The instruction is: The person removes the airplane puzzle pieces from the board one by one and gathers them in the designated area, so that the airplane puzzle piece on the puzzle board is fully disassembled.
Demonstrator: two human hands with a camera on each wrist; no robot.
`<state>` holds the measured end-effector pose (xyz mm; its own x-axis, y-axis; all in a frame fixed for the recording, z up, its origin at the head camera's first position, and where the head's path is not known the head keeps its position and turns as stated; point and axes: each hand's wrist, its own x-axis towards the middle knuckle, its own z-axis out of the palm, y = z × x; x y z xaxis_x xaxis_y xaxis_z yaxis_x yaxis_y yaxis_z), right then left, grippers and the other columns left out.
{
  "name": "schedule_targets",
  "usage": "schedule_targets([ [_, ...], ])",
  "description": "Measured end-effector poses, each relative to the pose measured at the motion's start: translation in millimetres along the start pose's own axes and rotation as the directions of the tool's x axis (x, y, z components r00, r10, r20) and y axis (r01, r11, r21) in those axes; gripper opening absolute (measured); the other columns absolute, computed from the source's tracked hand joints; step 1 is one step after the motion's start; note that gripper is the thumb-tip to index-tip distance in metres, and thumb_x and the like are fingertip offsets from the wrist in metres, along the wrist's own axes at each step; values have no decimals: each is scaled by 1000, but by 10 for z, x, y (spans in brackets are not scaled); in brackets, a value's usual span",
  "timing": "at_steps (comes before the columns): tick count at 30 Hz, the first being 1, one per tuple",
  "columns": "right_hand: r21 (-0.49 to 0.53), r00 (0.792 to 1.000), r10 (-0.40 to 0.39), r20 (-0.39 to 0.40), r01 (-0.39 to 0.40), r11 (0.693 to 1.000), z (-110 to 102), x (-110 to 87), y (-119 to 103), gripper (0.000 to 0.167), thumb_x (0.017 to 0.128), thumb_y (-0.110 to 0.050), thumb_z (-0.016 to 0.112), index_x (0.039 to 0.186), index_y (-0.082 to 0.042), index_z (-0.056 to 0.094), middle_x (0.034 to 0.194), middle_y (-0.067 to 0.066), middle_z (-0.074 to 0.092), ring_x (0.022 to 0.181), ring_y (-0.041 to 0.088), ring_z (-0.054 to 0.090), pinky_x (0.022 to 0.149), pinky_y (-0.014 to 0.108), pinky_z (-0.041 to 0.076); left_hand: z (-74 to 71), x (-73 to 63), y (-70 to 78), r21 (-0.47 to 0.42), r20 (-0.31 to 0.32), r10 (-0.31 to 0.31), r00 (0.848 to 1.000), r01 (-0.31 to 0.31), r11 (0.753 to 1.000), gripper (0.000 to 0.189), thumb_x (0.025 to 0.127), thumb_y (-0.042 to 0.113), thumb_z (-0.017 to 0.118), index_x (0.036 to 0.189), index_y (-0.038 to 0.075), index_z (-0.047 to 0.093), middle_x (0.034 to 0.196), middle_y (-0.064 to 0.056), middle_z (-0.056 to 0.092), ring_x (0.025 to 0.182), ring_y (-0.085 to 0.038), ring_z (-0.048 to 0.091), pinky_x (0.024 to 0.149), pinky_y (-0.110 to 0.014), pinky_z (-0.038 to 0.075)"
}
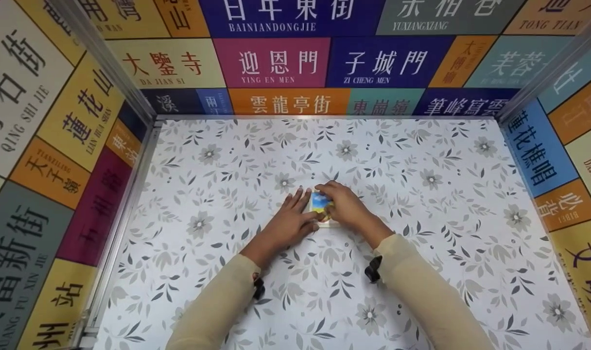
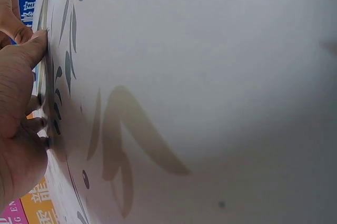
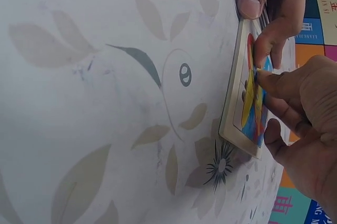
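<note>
A small picture puzzle board point(image 1: 328, 224) with a pale frame lies mid-table. Its picture shows blue, yellow and red in the right wrist view. My right hand point(image 1: 346, 206) reaches over it from the right, pinching a yellow puzzle piece point(image 3: 247, 104) that stands tilted up from the board. My left hand point(image 1: 290, 216) is spread at the board's left side. Its thumb point(image 3: 251, 6) rests at the board's edge, and one finger reaches over beside the yellow piece. The other left fingers point(image 2: 36, 124) touch the tabletop. My hands partly cover the picture.
A white cloth point(image 1: 217, 165) with grey flowers and leaves covers the table. Panels of coloured street-name signs point(image 1: 276, 63) stand behind it and at both sides. A metal rail point(image 1: 324, 117) runs along the back edge. Dark wrist bands point(image 1: 373, 270) sit at both sleeves.
</note>
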<state>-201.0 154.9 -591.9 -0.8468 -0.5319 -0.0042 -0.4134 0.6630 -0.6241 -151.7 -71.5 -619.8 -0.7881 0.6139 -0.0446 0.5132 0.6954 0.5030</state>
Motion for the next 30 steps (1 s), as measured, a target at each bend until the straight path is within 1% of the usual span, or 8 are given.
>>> schedule_targets([
  [5,-1,1000,2,0,-2,1000,4,11,1,63,85,18,69,146,0,68,129,20,69,108,37,69,99,56,58,11,7,-5,18,-3,1,1000,-1,1000,43,117,46,49,148,24,70,183,-26,16,172,-49,10,138,-67,17],
  [11,-36,1000,13,19,-12,999,16,25,-18,55,88,15,73,140,-3,70,130,17,67,111,37,68,101,56,57,7,1,3,26,-1,0,1000,0,1000,42,117,45,51,147,23,70,183,-26,16,172,-49,11,138,-67,17],
  [15,-72,1000,7,25,-5,997,20,31,-25,52,89,13,75,137,-5,71,130,16,66,109,38,67,100,56,57,5,2,-1,24,-5,1,1000,0,1000,41,117,45,51,145,22,71,183,-26,17,172,-49,11,138,-67,17],
  [18,-82,1000,-4,20,6,997,24,30,-24,53,87,13,77,136,-5,72,130,16,64,107,37,68,98,56,57,-2,3,1,20,-7,-1,1000,1,1000,42,117,45,50,146,22,71,183,-25,17,172,-49,11,138,-67,17],
  [22,-69,1000,-26,5,26,997,25,26,-26,54,83,10,84,134,-4,73,130,16,62,104,35,67,95,54,58,0,6,-1,17,-8,-6,1000,6,1000,44,117,45,49,149,24,69,184,-25,16,172,-49,11,138,-68,16],
  [26,-60,999,-42,-1,42,997,26,18,-30,55,82,5,90,134,-3,74,130,17,60,105,36,65,96,54,57,4,8,2,18,-8,-8,1000,8,1000,44,117,45,49,152,25,68,184,-25,17,172,-48,11,138,-68,16],
  [30,-68,998,-56,0,56,996,28,15,-29,53,82,4,90,133,-2,75,130,18,59,110,38,64,100,54,57,9,7,10,27,-2,-9,1000,9,1000,44,117,45,49,151,24,68,184,-25,17,172,-48,11,138,-69,17],
])
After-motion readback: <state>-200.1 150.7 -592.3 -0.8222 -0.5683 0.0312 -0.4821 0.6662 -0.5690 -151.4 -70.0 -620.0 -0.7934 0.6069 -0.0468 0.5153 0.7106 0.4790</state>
